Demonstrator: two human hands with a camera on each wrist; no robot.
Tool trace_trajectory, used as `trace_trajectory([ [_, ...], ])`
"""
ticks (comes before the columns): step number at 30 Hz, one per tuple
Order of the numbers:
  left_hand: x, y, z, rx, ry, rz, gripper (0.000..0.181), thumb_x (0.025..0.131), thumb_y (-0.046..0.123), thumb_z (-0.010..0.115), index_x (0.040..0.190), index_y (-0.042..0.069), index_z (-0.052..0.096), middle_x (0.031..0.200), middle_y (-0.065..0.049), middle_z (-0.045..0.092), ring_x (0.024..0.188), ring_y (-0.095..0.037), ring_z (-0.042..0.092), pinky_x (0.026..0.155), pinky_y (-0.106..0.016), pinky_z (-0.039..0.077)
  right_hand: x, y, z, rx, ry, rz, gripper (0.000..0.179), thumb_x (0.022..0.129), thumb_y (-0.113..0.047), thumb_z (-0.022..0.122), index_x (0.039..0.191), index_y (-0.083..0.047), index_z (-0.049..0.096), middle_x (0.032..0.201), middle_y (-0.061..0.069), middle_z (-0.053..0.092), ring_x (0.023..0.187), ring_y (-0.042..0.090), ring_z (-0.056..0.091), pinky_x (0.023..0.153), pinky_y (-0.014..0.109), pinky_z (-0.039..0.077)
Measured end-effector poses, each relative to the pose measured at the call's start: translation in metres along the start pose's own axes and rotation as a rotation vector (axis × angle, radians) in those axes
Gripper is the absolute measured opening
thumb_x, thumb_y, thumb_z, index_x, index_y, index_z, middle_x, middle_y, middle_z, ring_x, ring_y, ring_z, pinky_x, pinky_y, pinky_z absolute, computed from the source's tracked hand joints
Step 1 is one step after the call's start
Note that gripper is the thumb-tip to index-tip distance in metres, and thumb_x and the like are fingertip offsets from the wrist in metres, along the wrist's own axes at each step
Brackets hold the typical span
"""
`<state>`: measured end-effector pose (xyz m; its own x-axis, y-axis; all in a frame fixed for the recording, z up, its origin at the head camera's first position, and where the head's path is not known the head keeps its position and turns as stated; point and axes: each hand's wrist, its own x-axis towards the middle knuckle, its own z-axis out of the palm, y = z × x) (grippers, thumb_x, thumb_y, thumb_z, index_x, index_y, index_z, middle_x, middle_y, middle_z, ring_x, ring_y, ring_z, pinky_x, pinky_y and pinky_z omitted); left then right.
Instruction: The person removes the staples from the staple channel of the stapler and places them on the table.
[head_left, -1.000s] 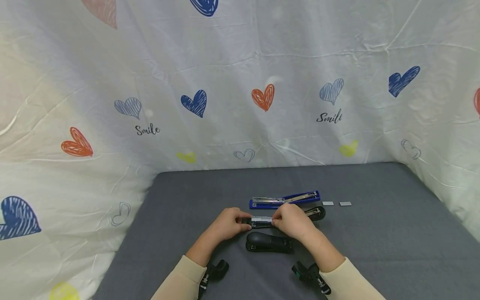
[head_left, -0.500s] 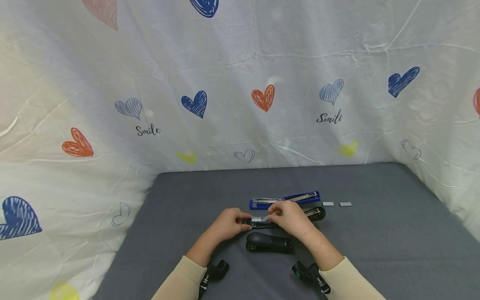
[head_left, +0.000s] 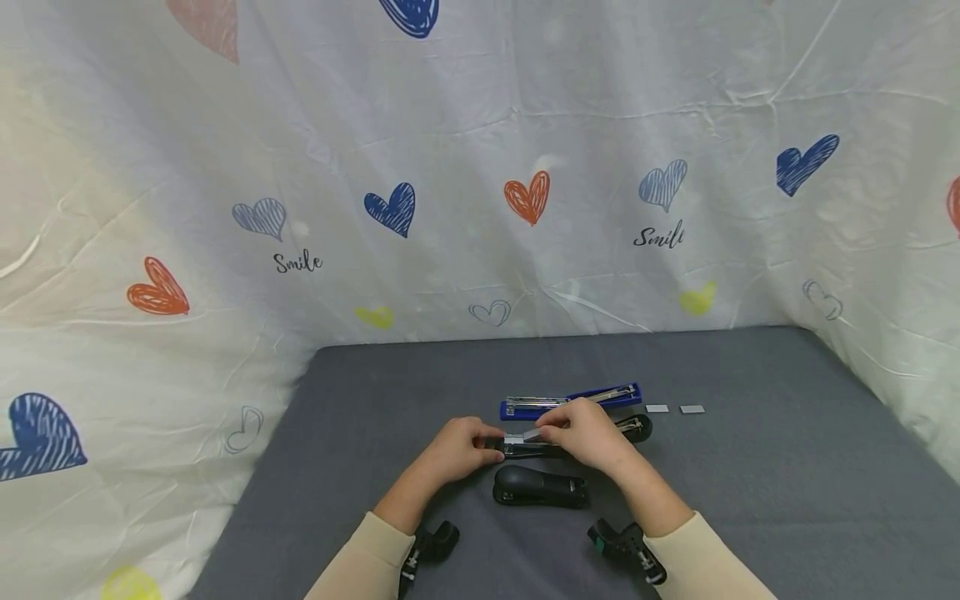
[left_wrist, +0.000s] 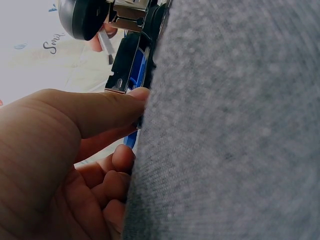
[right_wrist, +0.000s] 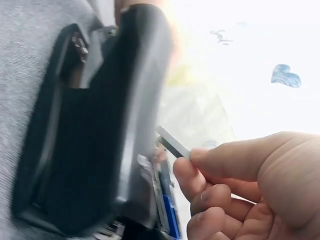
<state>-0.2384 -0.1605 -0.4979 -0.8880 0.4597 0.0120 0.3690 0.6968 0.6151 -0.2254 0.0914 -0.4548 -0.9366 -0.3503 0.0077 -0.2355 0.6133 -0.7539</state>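
My left hand (head_left: pixel 459 450) pinches the left end of an opened black stapler (head_left: pixel 528 451), thumb in front, as the left wrist view also shows. Over the stapler's middle, my right hand (head_left: pixel 588 433) pinches a short grey staple strip (head_left: pixel 532 434) between thumb and forefinger. That strip is tilted, and in the right wrist view it juts from the fingertips. A light piece shows in the stapler's channel left of the strip; I cannot tell whether it is staples. The stapler's raised top arm (head_left: pixel 636 427) lies folded back to the right, partly behind my right hand.
A closed black stapler (head_left: pixel 542 487) lies just in front of the opened one. Behind lies an opened blue stapler (head_left: pixel 528 407). Two staple strips (head_left: pixel 657 408) rest to its right on the grey cloth-covered table (head_left: pixel 390 383). A white curtain (head_left: pixel 450 125) hangs behind.
My right hand has drawn back slightly from the opened stapler's channel, and the strip it pinches now shows tilted above the channel. My left hand stays in place.
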Motion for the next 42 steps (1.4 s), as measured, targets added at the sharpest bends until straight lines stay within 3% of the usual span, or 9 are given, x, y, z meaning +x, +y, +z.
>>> trace_trajectory([
  [5, 0.0, 0.001, 0.0, 0.002, 0.005, -0.007, 0.033, 0.09, 0.019, 0.081, 0.121, 0.01, 0.077, 0.07, 0.004, 0.051, 0.059, -0.01, 0.044, 0.055, -0.027, 0.035, -0.001, -0.001, -0.011, -0.001, 0.007, 0.001, 0.016, 0.097, -0.011, 0.071, 0.11, -0.006, 0.08, 0.103, 0.002, 0.076, 0.089, 0.015, 0.068, 0.079, 0.04, 0.055],
  [13, -0.002, 0.002, 0.0, -0.011, 0.006, -0.004, 0.033, 0.09, 0.019, 0.081, 0.122, 0.01, 0.077, 0.071, 0.004, 0.05, 0.06, -0.01, 0.043, 0.057, -0.027, 0.035, -0.006, -0.005, -0.03, 0.055, 0.009, -0.008, 0.018, 0.099, -0.01, 0.069, 0.113, -0.005, 0.079, 0.1, 0.001, 0.076, 0.082, 0.019, 0.067, 0.069, 0.036, 0.051],
  [18, -0.004, 0.003, -0.001, -0.014, 0.004, 0.008, 0.034, 0.09, 0.019, 0.08, 0.122, 0.009, 0.077, 0.07, 0.004, 0.049, 0.06, -0.009, 0.042, 0.057, -0.028, 0.036, -0.013, -0.008, -0.044, 0.078, 0.026, -0.005, 0.019, 0.1, -0.011, 0.067, 0.115, -0.005, 0.078, 0.096, 0.0, 0.076, 0.065, 0.021, 0.057, 0.057, 0.035, 0.045],
  [25, -0.003, 0.004, -0.002, -0.005, 0.003, 0.004, 0.033, 0.09, 0.019, 0.08, 0.122, 0.01, 0.077, 0.07, 0.003, 0.049, 0.06, -0.01, 0.042, 0.057, -0.027, 0.035, -0.022, -0.009, -0.066, 0.049, 0.063, -0.002, 0.021, 0.101, -0.011, 0.066, 0.118, -0.003, 0.076, 0.098, 0.002, 0.076, 0.073, 0.019, 0.059, 0.06, 0.034, 0.046],
  [27, -0.003, 0.004, -0.002, -0.005, 0.004, 0.003, 0.034, 0.09, 0.019, 0.081, 0.122, 0.01, 0.077, 0.07, 0.003, 0.049, 0.06, -0.01, 0.042, 0.057, -0.027, 0.035, -0.025, -0.009, -0.072, 0.059, 0.069, 0.008, 0.022, 0.101, -0.012, 0.066, 0.118, -0.003, 0.076, 0.097, 0.003, 0.076, 0.067, 0.019, 0.056, 0.058, 0.033, 0.046],
  [42, -0.003, 0.002, 0.0, -0.006, 0.011, 0.007, 0.033, 0.09, 0.019, 0.081, 0.122, 0.01, 0.077, 0.07, 0.004, 0.049, 0.06, -0.01, 0.042, 0.057, -0.027, 0.035, -0.041, 0.01, -0.111, 0.057, 0.109, 0.053, 0.025, 0.103, -0.016, 0.065, 0.122, -0.001, 0.072, 0.096, 0.005, 0.074, 0.051, 0.015, 0.039, 0.048, 0.031, 0.036],
])
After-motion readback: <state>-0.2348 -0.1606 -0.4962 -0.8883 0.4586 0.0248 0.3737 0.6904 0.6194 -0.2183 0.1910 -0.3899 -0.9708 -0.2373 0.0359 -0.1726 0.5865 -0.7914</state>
